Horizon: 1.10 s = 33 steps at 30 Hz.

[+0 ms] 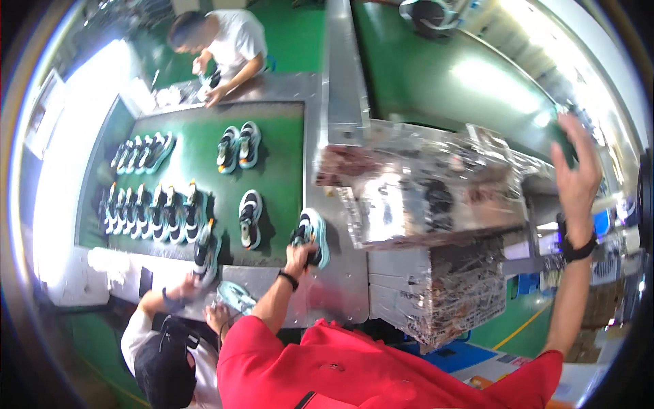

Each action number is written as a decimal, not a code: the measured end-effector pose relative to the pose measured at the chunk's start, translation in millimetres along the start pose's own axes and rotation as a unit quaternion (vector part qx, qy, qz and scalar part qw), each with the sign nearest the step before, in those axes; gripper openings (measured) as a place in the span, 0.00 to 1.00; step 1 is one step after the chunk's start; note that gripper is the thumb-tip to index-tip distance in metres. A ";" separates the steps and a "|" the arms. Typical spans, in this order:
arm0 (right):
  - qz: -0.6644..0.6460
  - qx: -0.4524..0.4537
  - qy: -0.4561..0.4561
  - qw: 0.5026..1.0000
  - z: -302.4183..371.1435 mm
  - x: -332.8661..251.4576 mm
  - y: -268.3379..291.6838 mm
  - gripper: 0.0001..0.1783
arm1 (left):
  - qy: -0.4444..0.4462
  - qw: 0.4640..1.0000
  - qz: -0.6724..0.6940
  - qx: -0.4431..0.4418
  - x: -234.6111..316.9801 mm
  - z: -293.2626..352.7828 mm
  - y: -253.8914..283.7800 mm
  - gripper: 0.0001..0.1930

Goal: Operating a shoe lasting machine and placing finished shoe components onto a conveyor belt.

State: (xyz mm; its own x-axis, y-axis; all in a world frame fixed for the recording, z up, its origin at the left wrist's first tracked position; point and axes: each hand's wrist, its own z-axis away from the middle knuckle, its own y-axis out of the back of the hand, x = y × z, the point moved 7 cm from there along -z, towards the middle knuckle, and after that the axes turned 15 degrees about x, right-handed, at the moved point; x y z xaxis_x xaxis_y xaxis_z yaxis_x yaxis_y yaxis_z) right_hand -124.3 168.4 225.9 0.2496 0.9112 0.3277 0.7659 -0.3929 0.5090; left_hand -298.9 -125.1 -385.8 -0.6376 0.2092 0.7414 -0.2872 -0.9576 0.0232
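My left hand (pixel 298 255) reaches forward and grips a black, white and teal sneaker (pixel 312 232) at the near right edge of the green conveyor belt (pixel 197 150). A black band sits on that wrist. My right hand (pixel 575 174) is raised high at the right with fingers spread, holding nothing, near the far corner of a shiny metal machine housing (pixel 422 191). A black watch is on that wrist. My red sleeves fill the bottom of the view.
Rows of matching sneakers (pixel 146 211) lie on the belt, with single pairs (pixel 238 146) in the middle. A person in white (pixel 225 41) works at the far end. Another person in a dark cap (pixel 163 354) handles a shoe (pixel 235 296) at my left.
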 end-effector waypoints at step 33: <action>-0.165 0.067 -0.321 0.930 -70.9 89.1 -130.7 0.32 | -0.088 0.956 -0.124 -0.250 -42.5 97.1 -71.6 0.11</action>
State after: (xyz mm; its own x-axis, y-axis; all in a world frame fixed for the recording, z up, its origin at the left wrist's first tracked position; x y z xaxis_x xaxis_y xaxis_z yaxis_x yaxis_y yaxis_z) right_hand -244.2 292.1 245.0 0.2568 0.8829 -0.3931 0.9201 -0.0990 0.3789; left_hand -181.8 -84.7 -353.8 -0.3876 0.3388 0.8573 -0.7477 -0.6595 -0.0773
